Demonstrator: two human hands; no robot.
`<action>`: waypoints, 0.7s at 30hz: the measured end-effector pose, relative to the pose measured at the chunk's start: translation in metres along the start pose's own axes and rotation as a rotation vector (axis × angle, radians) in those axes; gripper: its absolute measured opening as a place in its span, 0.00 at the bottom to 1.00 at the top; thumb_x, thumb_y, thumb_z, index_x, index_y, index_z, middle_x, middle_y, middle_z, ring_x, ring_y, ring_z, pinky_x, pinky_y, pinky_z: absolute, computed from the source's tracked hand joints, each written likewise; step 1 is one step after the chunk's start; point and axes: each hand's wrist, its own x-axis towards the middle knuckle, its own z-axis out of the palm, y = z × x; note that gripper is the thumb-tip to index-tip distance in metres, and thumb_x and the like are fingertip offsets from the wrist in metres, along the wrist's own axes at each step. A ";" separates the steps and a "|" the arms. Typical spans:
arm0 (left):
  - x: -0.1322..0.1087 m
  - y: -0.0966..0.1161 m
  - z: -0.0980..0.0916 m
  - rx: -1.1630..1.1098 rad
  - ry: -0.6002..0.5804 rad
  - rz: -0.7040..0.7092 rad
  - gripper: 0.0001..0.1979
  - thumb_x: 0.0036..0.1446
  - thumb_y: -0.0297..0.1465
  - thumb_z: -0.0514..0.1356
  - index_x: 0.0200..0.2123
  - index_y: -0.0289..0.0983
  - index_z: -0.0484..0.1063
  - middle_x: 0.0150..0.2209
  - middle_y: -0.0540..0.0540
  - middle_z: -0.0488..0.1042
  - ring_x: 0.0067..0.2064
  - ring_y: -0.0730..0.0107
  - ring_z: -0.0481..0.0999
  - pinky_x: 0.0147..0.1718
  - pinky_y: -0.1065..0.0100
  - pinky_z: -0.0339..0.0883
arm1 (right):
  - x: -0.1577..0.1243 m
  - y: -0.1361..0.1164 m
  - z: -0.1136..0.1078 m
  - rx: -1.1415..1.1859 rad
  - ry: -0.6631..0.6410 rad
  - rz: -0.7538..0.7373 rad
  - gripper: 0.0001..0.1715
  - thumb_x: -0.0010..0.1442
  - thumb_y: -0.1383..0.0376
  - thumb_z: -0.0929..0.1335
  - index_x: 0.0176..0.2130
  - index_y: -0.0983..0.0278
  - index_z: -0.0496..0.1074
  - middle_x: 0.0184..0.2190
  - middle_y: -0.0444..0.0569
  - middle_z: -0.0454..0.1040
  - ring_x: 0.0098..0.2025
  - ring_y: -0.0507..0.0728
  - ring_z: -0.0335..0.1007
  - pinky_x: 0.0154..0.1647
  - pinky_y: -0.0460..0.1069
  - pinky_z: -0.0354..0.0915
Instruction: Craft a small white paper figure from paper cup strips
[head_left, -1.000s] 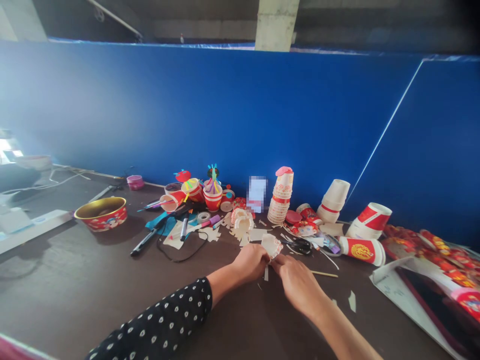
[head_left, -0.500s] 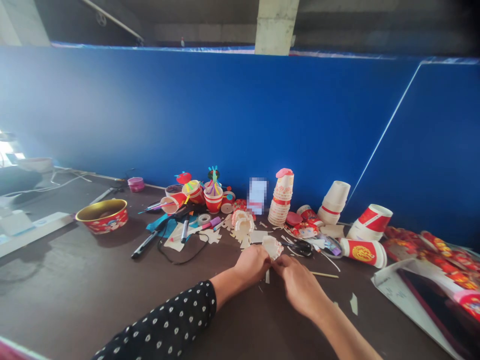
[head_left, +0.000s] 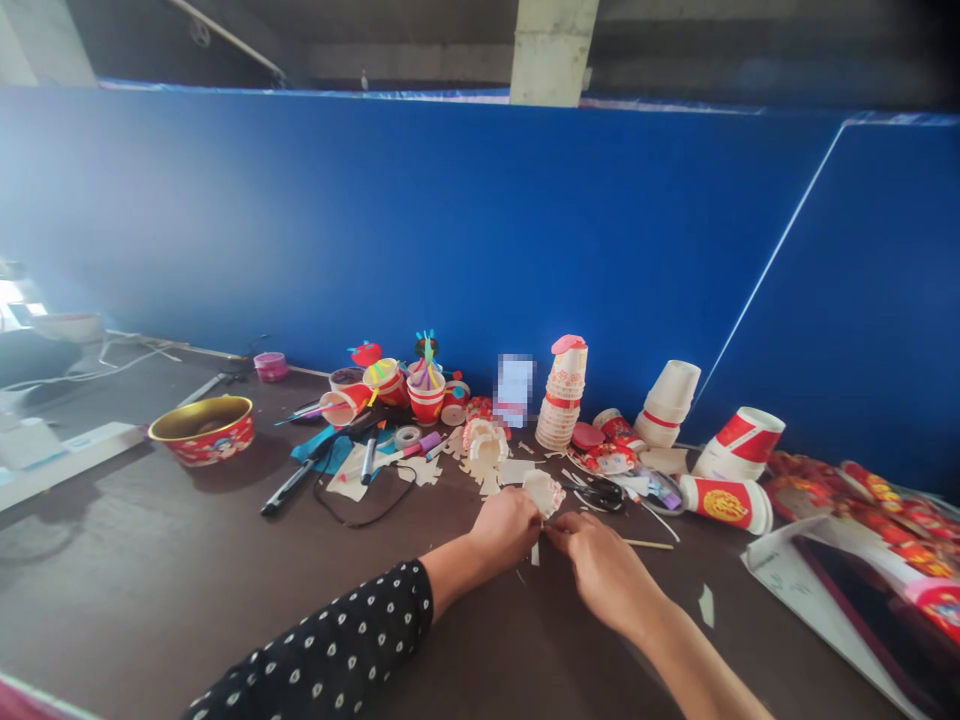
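Note:
My left hand (head_left: 506,530) and my right hand (head_left: 600,565) meet at the table's middle, their fingertips pinching the lower edge of a white paper cup cut into a frilled shape (head_left: 543,492). The part between my fingers is hidden. A narrow paper strip (head_left: 535,553) hangs below the hands. A black sleeve with white dots covers my left forearm. Just beyond my right hand lie black-handled scissors (head_left: 598,491). Another cut paper piece (head_left: 486,450) stands farther back, among scraps.
A stack of paper cups (head_left: 559,400) and red-and-white cups (head_left: 726,504) stand beyond the hands. Markers, tape (head_left: 407,436) and decorated cups crowd the far left. A red bowl (head_left: 202,431) sits left, a printed sheet (head_left: 825,590) lies right, and a blue wall (head_left: 450,230) backs the dark table (head_left: 150,560).
My right hand's fingers have shifted slightly on the frilled paper cup. My left hand and the cup have stayed nearly still, and the view has moved only a little.

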 end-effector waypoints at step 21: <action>-0.004 0.003 -0.004 0.005 -0.010 0.003 0.06 0.53 0.24 0.54 0.29 0.32 0.71 0.32 0.41 0.74 0.38 0.62 0.72 0.40 0.66 0.65 | 0.004 -0.004 0.003 -0.120 0.034 -0.025 0.23 0.62 0.73 0.54 0.40 0.64 0.74 0.40 0.52 0.73 0.43 0.57 0.67 0.42 0.48 0.57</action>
